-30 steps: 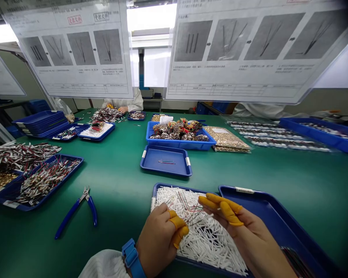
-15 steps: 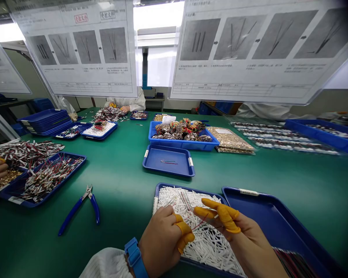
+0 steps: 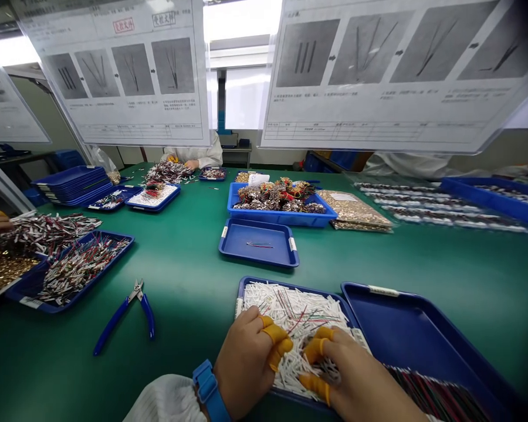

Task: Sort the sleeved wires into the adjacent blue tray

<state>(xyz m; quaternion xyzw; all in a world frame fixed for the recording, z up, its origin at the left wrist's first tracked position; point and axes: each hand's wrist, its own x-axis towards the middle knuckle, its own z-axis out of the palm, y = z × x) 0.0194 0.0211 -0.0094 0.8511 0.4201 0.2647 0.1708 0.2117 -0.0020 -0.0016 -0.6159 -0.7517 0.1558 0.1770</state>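
Observation:
Yellow finger cots cover fingertips of both hands. My left hand (image 3: 253,357) is closed, its fingers curled at the left part of a tray of white tubes (image 3: 303,299); what it pinches is hidden. My right hand (image 3: 338,366) reaches down into the white tubes with thumb and fingers apart, nothing visible between them. Several thin red, green and dark wires (image 3: 310,319) lie on top of the tubes just beyond my hands. A larger blue tray (image 3: 405,319) at the right holds a bundle of dark, red and green wires (image 3: 440,392).
Blue-handled cutters (image 3: 125,316) lie at the left. A small blue tray (image 3: 259,234) holds a few wires. Behind it stands a blue bin of wire bundles (image 3: 277,202). Trays of wired parts (image 3: 77,269) and another person's hand are at the far left. Printed sheets (image 3: 378,76) hang above.
My right hand has moved down into the white tubes, its fingers spread. The red wire between my hands is gone from there, and more wires show on the tubes. The view has shifted slightly.

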